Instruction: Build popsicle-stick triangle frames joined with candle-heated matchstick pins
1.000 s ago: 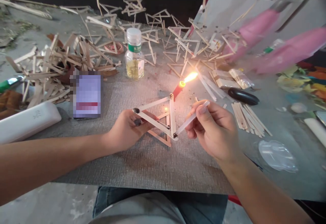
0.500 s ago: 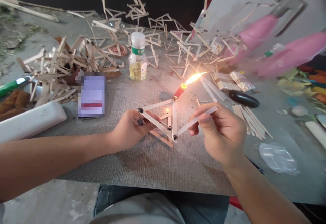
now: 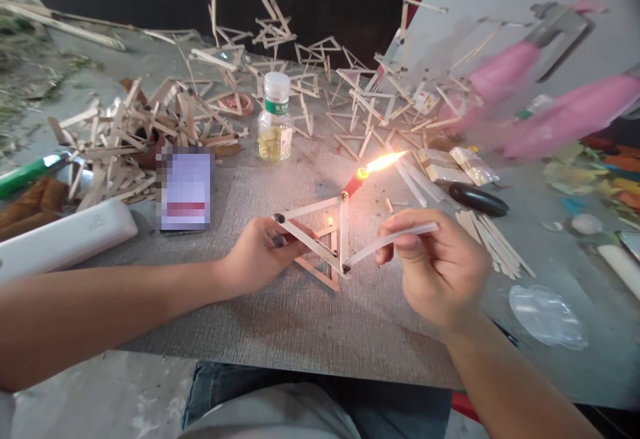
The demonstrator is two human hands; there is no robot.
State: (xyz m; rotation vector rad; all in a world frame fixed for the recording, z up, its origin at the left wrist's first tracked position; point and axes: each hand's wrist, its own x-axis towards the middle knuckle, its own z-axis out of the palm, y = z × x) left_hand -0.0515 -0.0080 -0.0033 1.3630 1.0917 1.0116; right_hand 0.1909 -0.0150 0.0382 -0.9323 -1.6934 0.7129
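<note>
My left hand [image 3: 260, 256] is closed on a frame of flat wooden sticks [image 3: 307, 238], joined at dark corners into triangles. Between the thumb and fingers of my right hand [image 3: 440, 266] is a translucent glue stick [image 3: 390, 242]. Its left end touches the dark lower corner of the frame. Behind the frame's top corner a red candle [image 3: 354, 182] burns, its long flame leaning to the right. Part of the frame is hidden behind my left fingers.
A bottle of yellow liquid [image 3: 274, 119] stands beyond the frame. At left lie a phone [image 3: 187, 189], a white case [image 3: 70, 236] and heaped sticks [image 3: 180, 112]. Loose sticks [image 3: 493, 242], a black oval object [image 3: 479, 199] and clear plastic [image 3: 547, 316] lie right.
My right hand has moved slightly right, and the glue stick lies at a lower slant, its tip still at the frame's corner. The view has shifted a little; my left hand keeps its grip.
</note>
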